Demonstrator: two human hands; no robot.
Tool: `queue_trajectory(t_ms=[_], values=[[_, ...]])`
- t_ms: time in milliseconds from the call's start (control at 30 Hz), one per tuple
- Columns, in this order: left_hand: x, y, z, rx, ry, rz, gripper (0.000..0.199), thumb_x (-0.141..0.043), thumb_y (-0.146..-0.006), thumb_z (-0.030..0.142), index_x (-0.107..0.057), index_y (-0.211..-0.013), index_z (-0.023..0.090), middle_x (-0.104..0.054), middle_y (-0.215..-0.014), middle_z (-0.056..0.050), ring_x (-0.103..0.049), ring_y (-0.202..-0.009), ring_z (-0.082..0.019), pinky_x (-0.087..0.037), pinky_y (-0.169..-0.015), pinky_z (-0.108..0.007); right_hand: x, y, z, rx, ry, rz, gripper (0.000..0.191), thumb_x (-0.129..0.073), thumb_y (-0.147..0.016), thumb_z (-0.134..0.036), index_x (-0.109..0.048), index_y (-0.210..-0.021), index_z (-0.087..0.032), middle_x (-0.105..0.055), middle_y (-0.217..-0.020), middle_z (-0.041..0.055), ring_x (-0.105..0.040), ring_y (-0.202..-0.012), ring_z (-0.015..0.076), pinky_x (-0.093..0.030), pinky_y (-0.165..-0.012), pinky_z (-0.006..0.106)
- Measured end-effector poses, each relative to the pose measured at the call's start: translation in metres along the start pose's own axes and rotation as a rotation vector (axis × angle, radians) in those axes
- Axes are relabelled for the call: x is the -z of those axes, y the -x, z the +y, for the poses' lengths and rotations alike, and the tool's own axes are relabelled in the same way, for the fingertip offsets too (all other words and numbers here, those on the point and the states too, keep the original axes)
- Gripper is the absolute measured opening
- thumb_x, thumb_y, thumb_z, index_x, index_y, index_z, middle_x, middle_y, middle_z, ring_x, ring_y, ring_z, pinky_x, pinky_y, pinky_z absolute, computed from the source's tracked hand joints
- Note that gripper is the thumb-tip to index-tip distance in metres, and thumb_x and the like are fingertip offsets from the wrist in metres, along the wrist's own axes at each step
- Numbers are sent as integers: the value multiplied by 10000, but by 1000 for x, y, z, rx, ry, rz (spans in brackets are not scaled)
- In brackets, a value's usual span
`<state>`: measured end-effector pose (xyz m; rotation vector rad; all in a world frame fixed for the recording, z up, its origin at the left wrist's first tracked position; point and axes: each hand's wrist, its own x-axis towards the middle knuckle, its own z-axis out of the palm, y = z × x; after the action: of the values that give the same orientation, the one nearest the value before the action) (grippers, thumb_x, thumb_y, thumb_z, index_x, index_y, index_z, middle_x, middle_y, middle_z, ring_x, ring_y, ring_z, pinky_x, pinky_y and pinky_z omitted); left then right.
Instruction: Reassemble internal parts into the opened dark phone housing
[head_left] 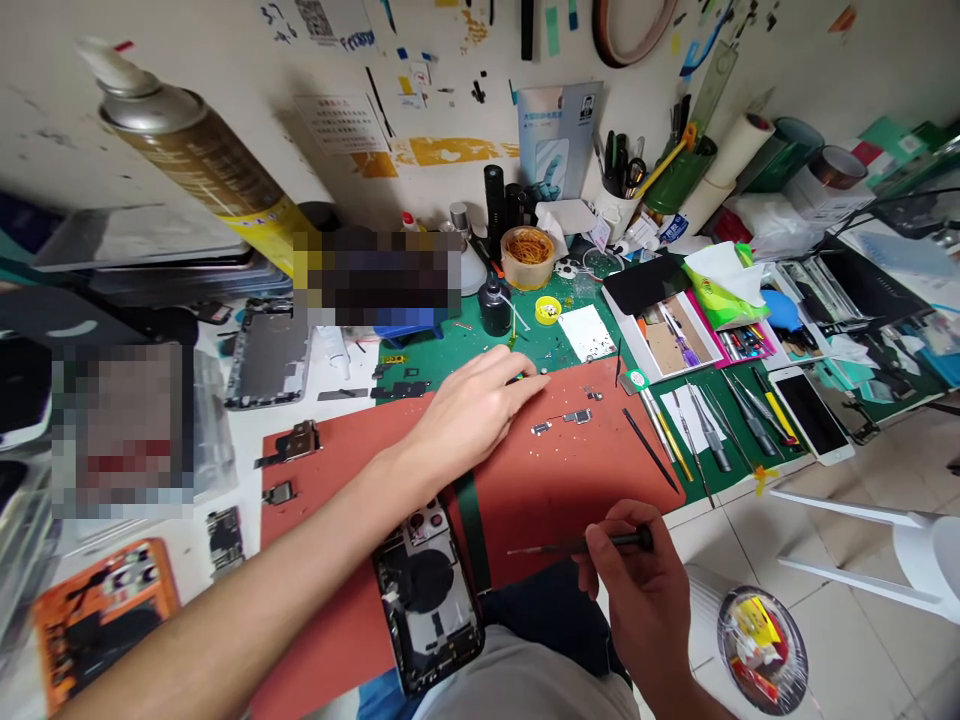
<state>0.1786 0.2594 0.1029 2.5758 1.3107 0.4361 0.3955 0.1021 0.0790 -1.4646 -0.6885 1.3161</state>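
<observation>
My left hand [480,405] reaches across the red mat [585,500], its fingers bent and drawn together near the mat's far edge. A small dark bit shows between them, too small to name. In my right hand [637,580], over the mat's near edge, I hold a thin screwdriver [619,543], its tip pointing left. Beneath my left forearm lies an opened phone housing [431,600] with its inside facing up, partly covered by the arm. Small metal phone parts [577,416] and scattered screws lie on the mat right of my left hand.
More phone parts [300,440] lie at the mat's left, near an orange phone frame [105,620]. A dark bottle [494,305] and a yellow cup [548,310] stand behind. Tweezers [705,430] and a white phone [812,415] lie right; a trash bin [763,650] stands below.
</observation>
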Motion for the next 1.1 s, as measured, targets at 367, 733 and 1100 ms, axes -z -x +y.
queue_trajectory(t_ms=[367, 733, 1100], values=[[57, 133, 41, 348, 50, 525, 317, -679, -1044, 194, -739, -1284, 393, -757, -983, 53, -726, -802, -155, -611, -776, -308, -11, -5, 19, 527, 438, -126, 112, -776, -970, -271, -692, -901, -245, -797, -934, 50, -760, -740, 173, -638, -654, 283], [-18, 254, 94, 333, 51, 419, 298, -677, -1032, 133, -712, -1322, 189, -801, -1064, -78, -791, -936, -215, -647, -899, -344, -82, -19, 44, 782, 876, -383, 205, -545, -1089, -270, -727, -1008, -221, -701, -908, 61, -658, -765, 195, -516, -702, 315], [-38, 261, 91, 312, 40, 430, 261, -688, -1060, 292, -702, -1263, 129, -817, -1168, -101, -761, -1069, -243, -594, -979, -411, -89, -12, 4, 622, 888, -675, 196, -585, -1097, -295, -777, -1124, -262, -698, -966, 44, -682, -802, 181, -522, -680, 295]])
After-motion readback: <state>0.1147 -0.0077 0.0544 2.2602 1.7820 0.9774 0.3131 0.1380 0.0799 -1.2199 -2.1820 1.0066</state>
